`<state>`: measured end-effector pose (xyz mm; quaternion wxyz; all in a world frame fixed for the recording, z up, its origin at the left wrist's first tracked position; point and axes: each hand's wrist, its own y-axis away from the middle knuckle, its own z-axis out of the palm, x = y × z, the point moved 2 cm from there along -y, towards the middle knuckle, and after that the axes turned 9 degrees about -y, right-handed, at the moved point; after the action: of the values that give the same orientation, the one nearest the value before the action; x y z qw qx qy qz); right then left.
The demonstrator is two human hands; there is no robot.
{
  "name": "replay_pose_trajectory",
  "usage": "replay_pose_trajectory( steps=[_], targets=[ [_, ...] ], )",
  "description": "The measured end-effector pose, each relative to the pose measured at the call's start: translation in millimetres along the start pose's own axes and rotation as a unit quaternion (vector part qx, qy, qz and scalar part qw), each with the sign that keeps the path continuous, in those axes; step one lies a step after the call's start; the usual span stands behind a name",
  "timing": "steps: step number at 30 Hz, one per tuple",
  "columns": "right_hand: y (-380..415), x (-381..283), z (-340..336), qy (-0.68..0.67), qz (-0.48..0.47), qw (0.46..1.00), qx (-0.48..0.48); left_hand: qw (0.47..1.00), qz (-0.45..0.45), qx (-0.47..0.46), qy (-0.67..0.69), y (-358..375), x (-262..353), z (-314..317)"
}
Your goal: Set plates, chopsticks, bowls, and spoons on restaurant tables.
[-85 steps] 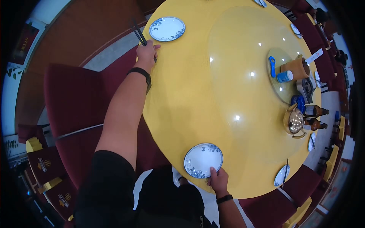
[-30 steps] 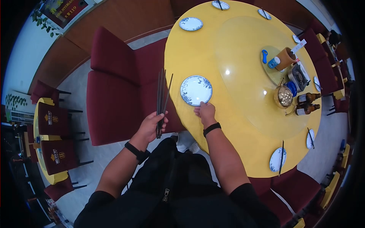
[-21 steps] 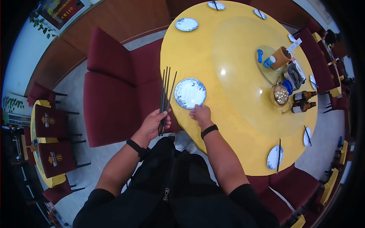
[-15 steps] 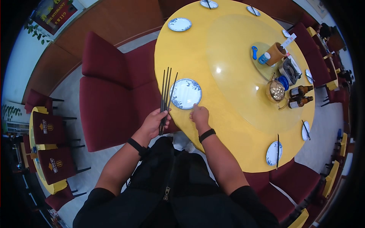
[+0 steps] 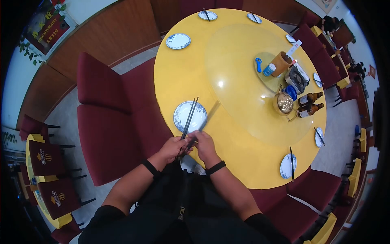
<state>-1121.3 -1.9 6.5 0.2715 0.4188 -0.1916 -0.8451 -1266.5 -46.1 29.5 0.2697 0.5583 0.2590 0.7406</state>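
Observation:
My left hand (image 5: 172, 147) grips a bundle of dark chopsticks (image 5: 189, 118) by their lower ends. The sticks slant up across a blue-and-white plate (image 5: 190, 116) at the near edge of the round yellow table (image 5: 183, 73). My right hand (image 5: 203, 143) has come against the left one and pinches chopsticks that fan out to the right, blurred. Both hands sit just below the plate, at the table's rim.
A glass turntable (image 5: 239, 81) carries a brown cup (image 5: 281, 63), a brass teapot (image 5: 284, 103) and two bottles (image 5: 309, 104). More plates (image 5: 178, 41) ring the table, some with chopsticks (image 5: 291, 163). Red chairs (image 5: 109, 118) stand to the left.
My right hand left the plate's edge and joined the left hand on the chopsticks. The bundle swung from beside the plate to lie over it, and my view shifted.

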Motion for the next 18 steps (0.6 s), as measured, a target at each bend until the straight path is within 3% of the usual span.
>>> replay_pose_trajectory(
  steps=[2,6,8,11,12,14,15,17,18],
  targets=[
    [-3,-11,-14,-0.025,-0.073,0.995,0.066,0.999,0.013,0.028,-0.036,-6,10,-19],
    [-9,-15,-40,0.16,-0.119,0.972,0.128,0.979,0.069,0.102,-0.164,-28,53,-77],
    [-16,-9,-50,0.176,-0.135,0.965,0.142,0.94,0.11,0.176,-0.272,-47,86,-99],
    [-23,-1,-59,0.17,-0.157,0.957,0.173,0.895,0.28,0.241,-0.251,-104,123,-138],
    [-25,2,-62,0.149,-0.163,0.956,0.191,0.895,0.28,0.241,-0.252,-118,139,-149],
    [-25,6,-66,0.179,-0.162,0.95,0.195,0.825,0.352,0.265,-0.356,-146,176,-165],
    [-25,8,-67,0.21,-0.163,0.943,0.198,0.825,0.351,0.263,-0.357,-160,194,-170],
    [-24,8,-66,0.198,-0.161,0.945,0.206,0.757,0.334,0.285,-0.484,-183,232,-173],
    [-24,9,-65,0.187,-0.16,0.946,0.211,0.757,0.334,0.284,-0.485,-196,250,-175]
  ],
)
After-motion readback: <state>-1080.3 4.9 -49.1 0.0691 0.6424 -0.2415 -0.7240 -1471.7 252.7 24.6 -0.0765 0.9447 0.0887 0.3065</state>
